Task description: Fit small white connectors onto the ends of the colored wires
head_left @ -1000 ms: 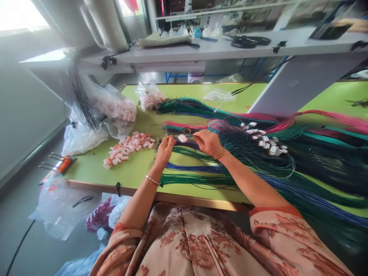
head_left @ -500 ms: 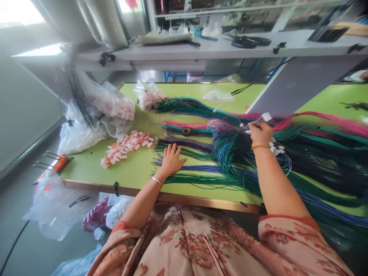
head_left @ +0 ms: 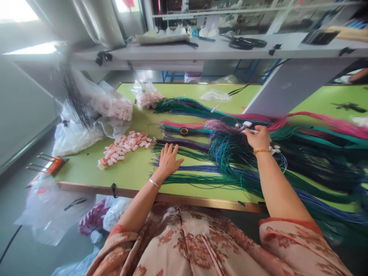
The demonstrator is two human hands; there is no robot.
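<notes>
My left hand lies flat with fingers spread on the ends of the green and blue wire bundles on the green table. My right hand is farther right, its fingers pinched on a small white connector with wires trailing from it, over the pile of finished white connectors. A heap of loose white and orange connectors lies left of my left hand. A tape roll sits among the pink and purple wires.
Plastic bags of connectors stand at the table's left back, another bag behind. A grey shelf post rises at the right. An orange tool lies at the left edge. Bags hang below the table.
My hands parted from the middle; the right carried the wired connector right to the pile of finished ones and has now lowered slightly. The left dropped flat onto the wire ends.
</notes>
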